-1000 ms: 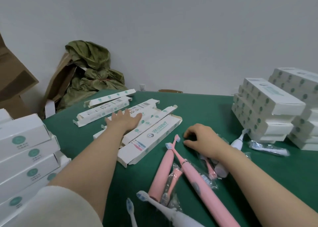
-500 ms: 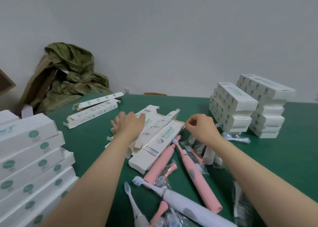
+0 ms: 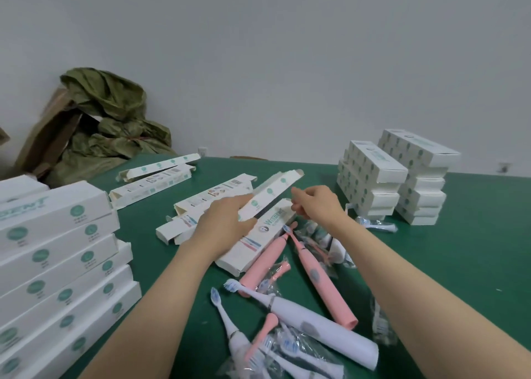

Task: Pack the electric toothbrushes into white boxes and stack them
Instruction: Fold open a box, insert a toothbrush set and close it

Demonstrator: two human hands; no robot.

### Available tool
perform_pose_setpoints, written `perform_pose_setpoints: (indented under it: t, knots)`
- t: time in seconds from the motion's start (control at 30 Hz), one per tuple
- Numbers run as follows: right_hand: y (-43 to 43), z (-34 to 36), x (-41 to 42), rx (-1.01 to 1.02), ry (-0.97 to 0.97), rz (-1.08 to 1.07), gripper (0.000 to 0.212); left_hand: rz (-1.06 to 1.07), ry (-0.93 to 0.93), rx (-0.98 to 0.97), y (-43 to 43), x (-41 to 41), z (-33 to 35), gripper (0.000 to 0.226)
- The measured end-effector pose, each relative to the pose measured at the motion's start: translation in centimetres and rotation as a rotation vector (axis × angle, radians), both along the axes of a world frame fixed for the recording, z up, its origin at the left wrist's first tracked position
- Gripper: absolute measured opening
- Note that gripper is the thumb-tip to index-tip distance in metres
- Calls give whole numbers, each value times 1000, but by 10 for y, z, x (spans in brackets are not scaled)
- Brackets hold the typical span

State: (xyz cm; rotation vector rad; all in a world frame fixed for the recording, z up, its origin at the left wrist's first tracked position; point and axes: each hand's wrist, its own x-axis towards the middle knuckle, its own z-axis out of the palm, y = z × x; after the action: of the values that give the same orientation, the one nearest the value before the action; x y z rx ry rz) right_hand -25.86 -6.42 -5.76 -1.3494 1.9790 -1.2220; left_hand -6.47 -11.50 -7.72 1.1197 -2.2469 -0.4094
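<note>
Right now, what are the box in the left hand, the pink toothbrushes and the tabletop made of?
White box: thin matte printed cardboard, with creased flaps and thin walls. Pink toothbrush: likely smooth moulded plastic, with a faint sheen. Tabletop: green matte covering, perhaps felt or a mat; cannot tell.

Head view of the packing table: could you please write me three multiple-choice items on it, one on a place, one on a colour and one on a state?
1. Where is the green sack?
A) beyond the table's far left corner
B) on the right-hand stacks
C) under the toothbrushes

2. What colour is the table?
A) red
B) green
C) grey

3. The white box at the left hand is:
A) lying flat on the table
B) crushed
C) held up in that hand

Answers: 1 A, it shows past that corner. 2 B, green surface shows between the things. 3 C, the fingers curl round it and it is raised.
</note>
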Motion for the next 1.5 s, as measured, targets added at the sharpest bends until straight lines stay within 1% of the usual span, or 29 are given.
perform_pose_setpoints:
  t: [0.07,0.1,0.13,0.17,0.23,0.27,0.3,0.33,0.4,0.43,0.53,0.6,0.63,0.67,0.7,0.77,0.8,0.83,0.87,0.93,1.0,1.07,1.13,1.2,1.27,1.33,1.37,1.43,1.5]
  knots:
    - [1,5,10,45,-412,91,39,-63,-10,-107,1,3,7,56]
    - [1,9,15,14,-584,134,37,-116,-23,-142,3,3,11,59]
    - [2,12,18,-48,-682,153,33,-154,-36,-166,5,3,14,63]
    - [4,15,19,-120,-731,148,28,-163,-55,-197,7,2,18,68]
    - [9,21,20,-236,-810,128,22,-99,-115,-270,8,4,23,84]
    - [13,25,18,-268,-857,114,19,-51,-139,-287,8,6,26,92]
    - [17,27,15,-291,-909,97,15,-5,-120,-268,8,9,30,98]
    - [22,29,12,-306,-975,80,10,26,-32,-227,7,13,34,98]
    - [31,33,10,-319,-1133,76,4,28,242,-135,7,18,41,81]
    - [35,33,10,-321,-1207,82,3,2,347,-84,8,18,43,74]
    - [43,31,12,-340,-1409,102,8,-140,575,78,17,15,48,69]
    - [47,27,13,-325,-1483,103,15,-200,705,81,23,11,51,67]
    - [49,26,14,-279,-1451,89,20,-209,746,61,25,10,54,66]
    - [50,25,16,-211,-1361,52,26,-207,775,42,28,8,56,65]
    - [50,25,19,-137,-1221,-16,35,-192,783,18,30,7,59,63]
    - [48,23,21,-40,-845,-189,59,-137,729,-94,34,6,65,56]
    - [47,25,20,-65,-658,-256,67,-110,679,-162,37,4,67,53]
    - [47,29,20,-143,-514,-263,66,-94,634,-221,41,2,70,53]
    - [49,37,23,-229,-436,-213,58,-90,598,-268,44,0,73,54]
    - [56,51,36,-347,-344,-33,40,-107,566,-332,51,-6,77,55]
    - [64,59,51,-440,-185,142,39,-135,542,-359,60,-13,79,53]
    - [71,62,67,-522,-47,239,42,-160,511,-379,68,-19,79,48]
    - [75,64,74,-573,-14,250,40,-174,547,-365,74,-23,80,43]
    - [77,68,75,-628,-36,219,37,-195,598,-370,78,-25,83,37]
    - [77,72,74,-685,-148,239,35,-251,639,-339,79,-25,85,32]
    - [77,74,73,-701,-287,266,32,-322,682,-237,80,-24,85,28]
    - [76,73,73,-695,-316,272,31,-339,709,-206,80,-25,85,25]
    - [75,68,76,-674,-273,260,32,-293,754,-221,79,-28,83,16]
    - [73,64,79,-660,-203,229,32,-254,741,-234,78,-29,80,14]
